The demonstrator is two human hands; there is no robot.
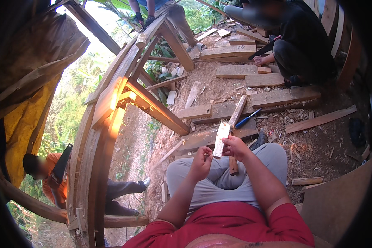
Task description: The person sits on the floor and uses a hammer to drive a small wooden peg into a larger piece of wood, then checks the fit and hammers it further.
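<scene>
A pale, whittled piece of wood (222,139) stands tilted over my lap. My right hand (237,149) grips it along its right side, thumb and fingers pinching the edge. Close by its lower end, my left hand (201,163) is closed with curled fingers. I cannot make out what, if anything, those fingers hold. Beneath my right hand a brown wooden handle (233,166) points down onto my lap; the rest of it is partly hidden. Just beyond the pale piece lie a slim wooden stick (238,110) and a slender blue and black tool (247,118).
Planks (235,53) and wood chips cover the dirt ahead. At left runs a timber frame (87,165) with an angled brace (157,108). One person (304,45) crouches far right, another (169,16) works at the back, and a third (56,177) is beyond the frame with a saw (62,164).
</scene>
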